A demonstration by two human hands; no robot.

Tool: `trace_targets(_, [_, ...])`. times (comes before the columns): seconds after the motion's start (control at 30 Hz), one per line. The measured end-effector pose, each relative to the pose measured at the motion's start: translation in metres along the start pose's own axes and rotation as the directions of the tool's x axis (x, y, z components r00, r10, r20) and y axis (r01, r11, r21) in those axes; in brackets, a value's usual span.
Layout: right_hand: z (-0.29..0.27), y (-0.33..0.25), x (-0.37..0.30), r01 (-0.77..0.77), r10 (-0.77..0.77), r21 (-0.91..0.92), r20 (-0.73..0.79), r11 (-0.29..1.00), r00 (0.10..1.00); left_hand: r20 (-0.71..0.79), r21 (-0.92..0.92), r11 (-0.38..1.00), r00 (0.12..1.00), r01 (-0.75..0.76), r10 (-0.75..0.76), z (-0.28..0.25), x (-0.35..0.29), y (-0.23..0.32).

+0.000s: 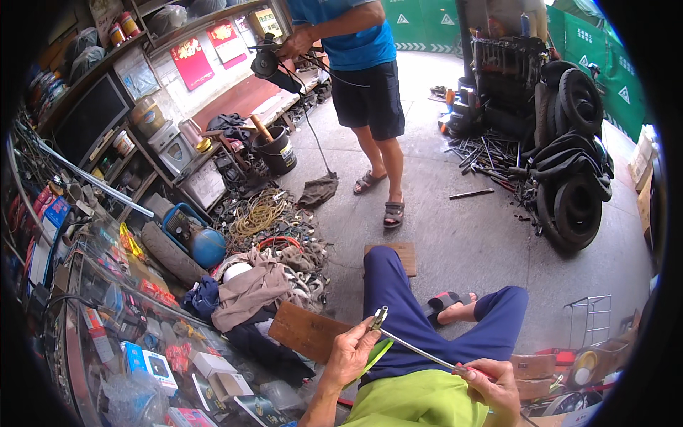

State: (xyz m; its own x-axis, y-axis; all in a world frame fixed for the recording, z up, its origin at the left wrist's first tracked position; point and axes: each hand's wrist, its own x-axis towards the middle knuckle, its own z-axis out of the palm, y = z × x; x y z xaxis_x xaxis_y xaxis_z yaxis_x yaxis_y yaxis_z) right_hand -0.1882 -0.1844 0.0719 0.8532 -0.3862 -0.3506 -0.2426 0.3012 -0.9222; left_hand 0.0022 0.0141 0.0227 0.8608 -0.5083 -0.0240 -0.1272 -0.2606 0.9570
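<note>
My left hand (350,352) pinches a small metal piece (378,319) between thumb and fingers, with its looped end sticking up. My right hand (496,388) is closed around one end of a thin metal rod (420,349), which slants up across my lap to the piece (whether the two touch or merely lie side by side, I cannot tell). Both things are held above my blue trousers (388,285), in front of my lime shirt (420,398).

By my left forearm is a wooden board (309,332), and beyond it lies a heap of clothes (252,292). Further left, a glass case (160,302) is crammed with small boxes and packets. A blue tank (208,247) stands behind the clothes, near a coil of tan hose (256,213) and a black bucket (275,151).

Ahead of me a person in a blue shirt (356,39) stands, holding something black (266,62) with cords hanging from it. A dark rag (318,191) lies near that person's sandals (393,213). To the right, loose tools (486,153) cover the floor beside a pile of black tyres (569,210).
</note>
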Motion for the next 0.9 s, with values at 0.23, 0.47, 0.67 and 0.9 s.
trace_targets(0.23, [0.002,0.006,0.005,0.213,-0.217,-0.200,0.001,0.956,0.976,-0.012,0.007,1.000,0.999,0.031,-0.031,-0.001,-0.001,-0.002])
trace_targets(0.47, [-0.007,0.010,0.005,0.128,-0.130,-0.170,0.000,0.977,0.991,-0.010,0.010,1.000,1.000,0.005,-0.005,0.001,-0.001,-0.007])
trace_targets(0.67, [-0.010,0.020,0.006,0.126,-0.131,-0.089,-0.043,0.988,0.990,-0.013,0.002,0.999,0.999,0.036,-0.036,0.005,-0.001,-0.006])
trace_targets(0.9, [-0.002,0.014,0.005,0.245,-0.262,-0.182,-0.076,0.952,0.962,-0.011,-0.032,0.999,1.000,0.022,-0.023,0.006,-0.002,-0.011])
